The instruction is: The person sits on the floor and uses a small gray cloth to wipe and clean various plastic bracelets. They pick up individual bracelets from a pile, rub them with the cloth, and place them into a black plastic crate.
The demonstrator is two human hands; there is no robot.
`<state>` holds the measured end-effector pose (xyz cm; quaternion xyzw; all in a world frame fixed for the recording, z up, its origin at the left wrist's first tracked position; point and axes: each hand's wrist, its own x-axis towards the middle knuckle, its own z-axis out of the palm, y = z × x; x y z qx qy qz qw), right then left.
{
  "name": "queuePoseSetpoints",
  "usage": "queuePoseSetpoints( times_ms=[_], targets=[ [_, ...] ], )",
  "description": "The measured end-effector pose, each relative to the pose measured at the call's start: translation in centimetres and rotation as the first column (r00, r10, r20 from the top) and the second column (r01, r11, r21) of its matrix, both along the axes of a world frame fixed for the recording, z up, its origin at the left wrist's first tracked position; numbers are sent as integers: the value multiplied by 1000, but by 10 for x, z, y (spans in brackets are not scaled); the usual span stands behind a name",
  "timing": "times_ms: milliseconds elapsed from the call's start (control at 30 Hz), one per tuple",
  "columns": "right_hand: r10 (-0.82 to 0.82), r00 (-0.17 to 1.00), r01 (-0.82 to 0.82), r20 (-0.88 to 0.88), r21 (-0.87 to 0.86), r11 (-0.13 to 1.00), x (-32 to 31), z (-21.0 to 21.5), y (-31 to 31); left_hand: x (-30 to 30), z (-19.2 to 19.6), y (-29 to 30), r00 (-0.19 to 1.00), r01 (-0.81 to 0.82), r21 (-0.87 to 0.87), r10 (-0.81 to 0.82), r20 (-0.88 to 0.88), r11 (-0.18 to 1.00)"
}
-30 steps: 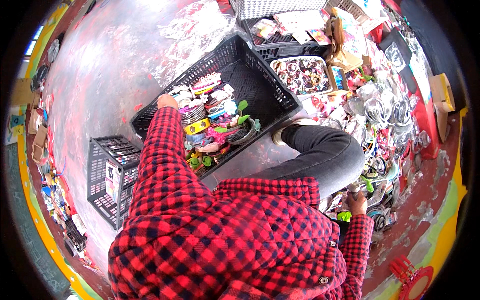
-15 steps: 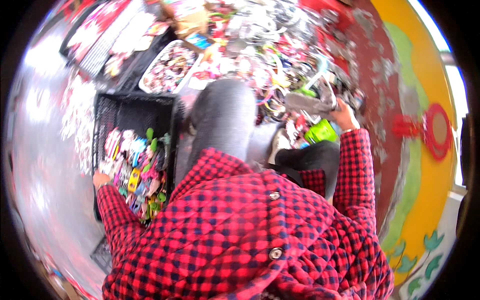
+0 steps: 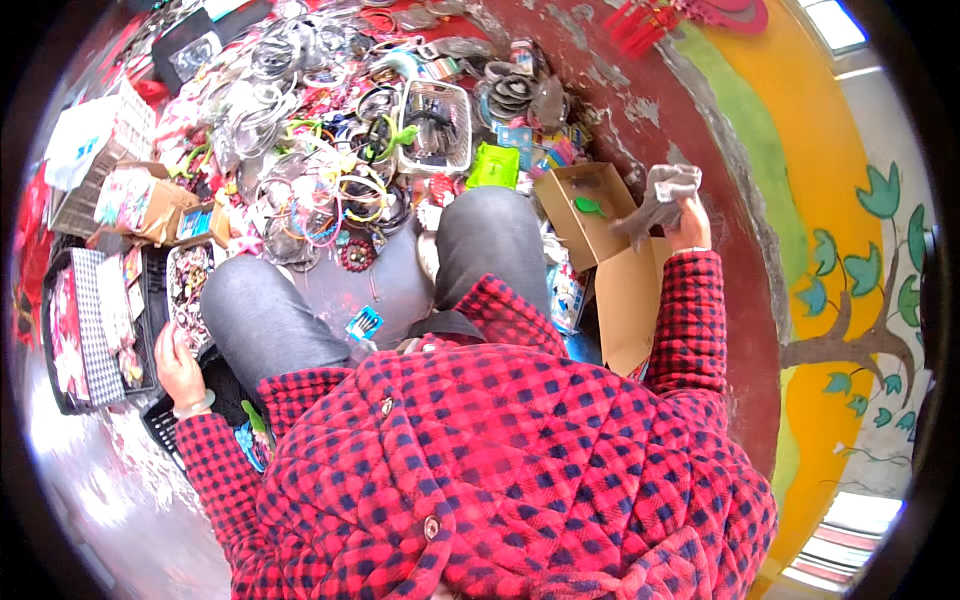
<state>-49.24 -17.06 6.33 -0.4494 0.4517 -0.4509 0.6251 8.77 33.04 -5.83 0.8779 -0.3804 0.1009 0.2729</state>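
Observation:
My right hand [image 3: 689, 226] is raised at the right and closed on a crumpled grey cloth [image 3: 662, 198] with a small pale tag. The cloth hangs beside an opened brown cardboard box [image 3: 585, 215], which has a green spoon-shaped thing [image 3: 589, 206] inside. At the left, my left hand [image 3: 180, 372] holds nothing, fingers stretched out. It is above the rim of a black plastic crate [image 3: 160, 428], most of which my arm and leg hide. Close to its fingertips stands a white tray [image 3: 190, 262] of small trinkets.
Headbands [image 3: 350, 195] and other hair accessories lie heaped ahead of my knees. A clear basket [image 3: 436, 125] and a bright green packet [image 3: 494, 166] are among them. At far left is another black crate [image 3: 62, 375] with packaged goods. The painted wall [image 3: 840, 250] rises at the right.
My view has swung to the right, bringing the cardboard box into sight. The right hand still grips the grey cloth, now beside that box. My left hand has come off the trinket-filled crate's side.

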Motion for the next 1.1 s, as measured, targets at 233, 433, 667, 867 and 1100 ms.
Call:
queuePoseSetpoints(
  times_ms=[233,433,667,867,1100],
  targets=[
    [-92,995,91,34,35,995,-56,-103,-24,-69,68,-120,862,497,125,-505,37,859],
    [-388,918,308,-82,-469,828,-60,-127,-69,-71,70,-130,867,494,146,-498,-9,857],
    [-423,704,27,-570,-574,818,-55,-204,-58,-70,70,-113,896,430,172,-442,39,886],
    [217,168,-515,-962,102,851,-19,-252,5,-86,82,-92,926,364,181,-376,33,914],
    [221,423,-392,-879,43,919,15,-187,9,-91,76,-87,938,325,161,-340,73,932]
  ],
)
